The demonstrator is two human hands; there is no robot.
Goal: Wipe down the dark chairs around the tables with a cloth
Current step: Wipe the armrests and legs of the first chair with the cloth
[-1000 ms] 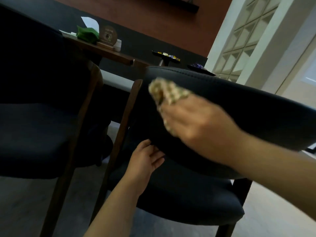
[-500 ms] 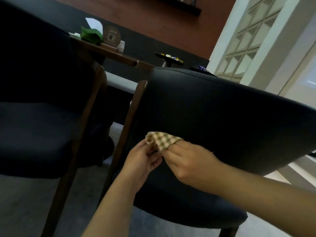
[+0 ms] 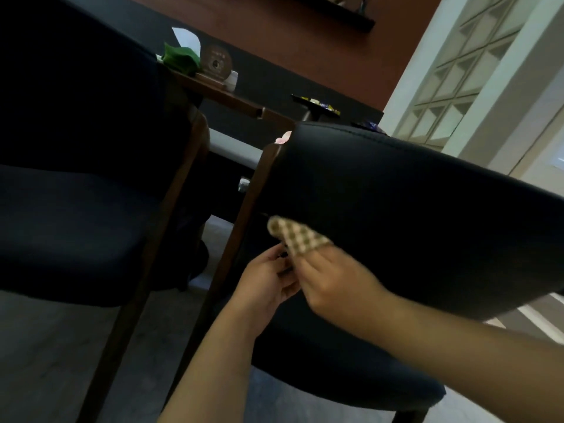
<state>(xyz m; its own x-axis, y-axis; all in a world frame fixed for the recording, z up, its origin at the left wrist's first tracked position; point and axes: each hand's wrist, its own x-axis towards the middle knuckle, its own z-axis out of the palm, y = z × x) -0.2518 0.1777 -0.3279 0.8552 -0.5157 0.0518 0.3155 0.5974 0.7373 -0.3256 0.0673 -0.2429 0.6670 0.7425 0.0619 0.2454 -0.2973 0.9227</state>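
While the right hand pinched the beige checked cloth against the dark padded chair back at frame centre, the left hand, fingers loosely curled, touched its edge; blur hid any grip. Such a loose two-handed hold risked dropping the cloth.

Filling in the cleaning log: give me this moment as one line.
step: wiping chair back | right hand: holds cloth on lower left of back | left hand: at the cloth's edge
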